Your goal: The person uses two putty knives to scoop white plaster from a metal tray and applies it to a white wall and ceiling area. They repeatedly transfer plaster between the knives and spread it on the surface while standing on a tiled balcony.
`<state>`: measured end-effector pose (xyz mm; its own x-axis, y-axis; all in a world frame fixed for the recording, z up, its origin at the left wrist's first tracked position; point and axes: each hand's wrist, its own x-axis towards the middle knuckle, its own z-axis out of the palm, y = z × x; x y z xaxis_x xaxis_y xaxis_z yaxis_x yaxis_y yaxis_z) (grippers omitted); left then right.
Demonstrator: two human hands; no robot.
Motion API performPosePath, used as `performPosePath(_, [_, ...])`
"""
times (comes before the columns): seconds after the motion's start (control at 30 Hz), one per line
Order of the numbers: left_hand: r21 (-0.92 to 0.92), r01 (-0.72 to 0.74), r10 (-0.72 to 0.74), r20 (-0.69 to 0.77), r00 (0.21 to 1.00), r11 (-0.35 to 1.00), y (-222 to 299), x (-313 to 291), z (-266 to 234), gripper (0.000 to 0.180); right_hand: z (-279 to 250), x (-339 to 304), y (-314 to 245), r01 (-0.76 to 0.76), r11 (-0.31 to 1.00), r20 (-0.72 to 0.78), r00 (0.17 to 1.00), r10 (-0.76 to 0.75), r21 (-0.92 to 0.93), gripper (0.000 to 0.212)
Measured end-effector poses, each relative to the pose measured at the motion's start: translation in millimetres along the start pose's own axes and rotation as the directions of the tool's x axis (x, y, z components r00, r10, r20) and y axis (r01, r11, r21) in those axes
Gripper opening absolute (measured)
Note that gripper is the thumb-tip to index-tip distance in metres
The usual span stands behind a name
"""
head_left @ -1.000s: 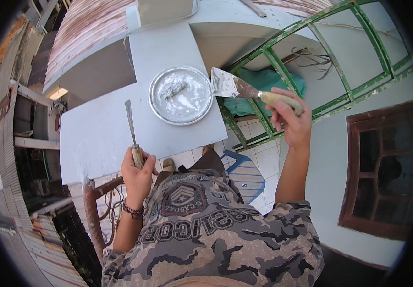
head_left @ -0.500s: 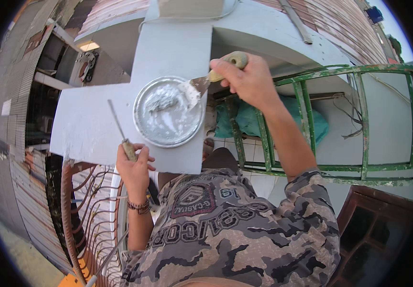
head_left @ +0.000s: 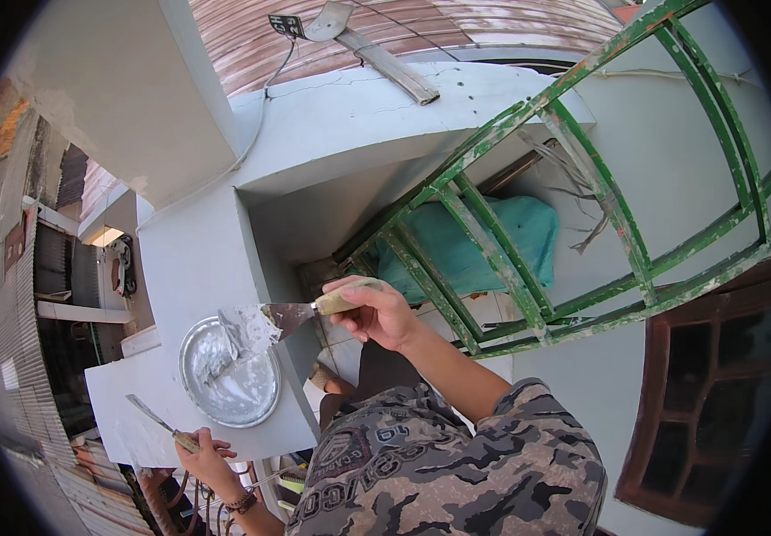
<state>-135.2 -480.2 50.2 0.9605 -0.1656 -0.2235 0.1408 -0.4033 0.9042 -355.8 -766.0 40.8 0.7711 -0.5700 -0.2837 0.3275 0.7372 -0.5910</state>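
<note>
My right hand grips the wooden handle of a wide putty knife. Its blade points left over the edge of a round metal lid, carrying a thick smear of white putty. More grey-white putty lies heaped and spread on the lid, which rests on a white ledge. Left of the lid, my left hand has its fingers round the wooden handle of a narrow putty knife. That thin blade points up and away, with the ledge behind it.
A paint-spattered green metal ladder leans across the right side. Behind its rungs lies a teal cloth-like bundle. A white pillar rises at upper left. At lower right is a brown-framed window; rusty bars stand below the ledge.
The view has turned, so the ledge and lid sit lower left. More putty shows on the wide knife's blade, now held flatter over the lid. Both hands keep their knives.
</note>
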Motion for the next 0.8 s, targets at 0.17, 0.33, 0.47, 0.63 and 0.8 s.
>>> performPosePath(0.17, [0.059, -0.04, 0.052, -0.214, 0.975, 0.997, 24.9, 5.8, 7.7, 0.015, -55.5, 12.9, -8.3, -0.191, 0.957, 0.214, 0.966, 0.144, 0.218, 0.039])
performPosePath(0.33, [0.042, -0.092, 0.1, -0.333, 0.937, 0.995, 45.8, -14.8, 36.4, 0.014, -73.0, 49.5, -33.5, -0.342, 0.939, 0.389, 0.871, 0.299, 0.044, 0.034])
performPosePath(0.47, [0.037, -0.058, 0.068, -0.402, 0.913, 0.998, 62.0, -39.1, 59.4, 0.015, -78.7, 69.1, -47.6, -0.421, 0.905, 0.414, 0.813, 0.409, -0.068, 0.03])
performPosePath(0.63, [-0.007, -0.049, 0.04, -0.451, 0.892, 0.999, 62.2, -62.7, 66.8, 0.014, -71.2, 85.0, -61.1, -0.431, 0.862, 0.255, 0.831, 0.495, -0.268, 0.025])
performPosePath(0.8, [-0.048, -0.048, 0.02, -0.474, 0.881, 0.998, 62.1, -86.0, 78.7, 0.015, -71.0, 91.5, -69.1, -0.431, 0.836, 0.265, 0.809, 0.525, -0.34, 0.024])
